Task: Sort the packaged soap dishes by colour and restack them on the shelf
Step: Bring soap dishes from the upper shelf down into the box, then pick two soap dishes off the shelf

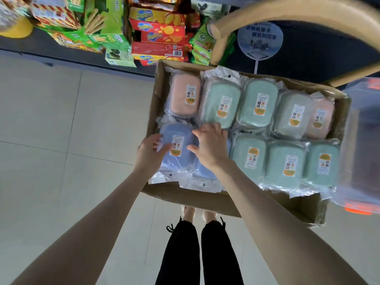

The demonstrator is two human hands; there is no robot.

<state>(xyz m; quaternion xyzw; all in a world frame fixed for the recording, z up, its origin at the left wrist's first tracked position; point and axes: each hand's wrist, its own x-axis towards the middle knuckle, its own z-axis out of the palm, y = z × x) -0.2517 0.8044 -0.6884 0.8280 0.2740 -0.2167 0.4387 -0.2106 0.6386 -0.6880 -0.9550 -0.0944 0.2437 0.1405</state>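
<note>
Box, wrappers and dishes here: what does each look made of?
Box: brown cardboard, matte, with creased walls. Wrappers: thin clear plastic film, glossy and crinkled, catching the light. Dishes: probably moulded plastic, smooth pastel shells with rounded corners; the film obscures their finish.

I am counting six green soap dishes [284,161] lying in one cardboard box [185,195], along with two pink soap dishes [185,95] and two blue soap dishes [176,147], the second mostly hiding beneath the right hand [209,147]; the left hand [149,153] is making two hands.
</note>
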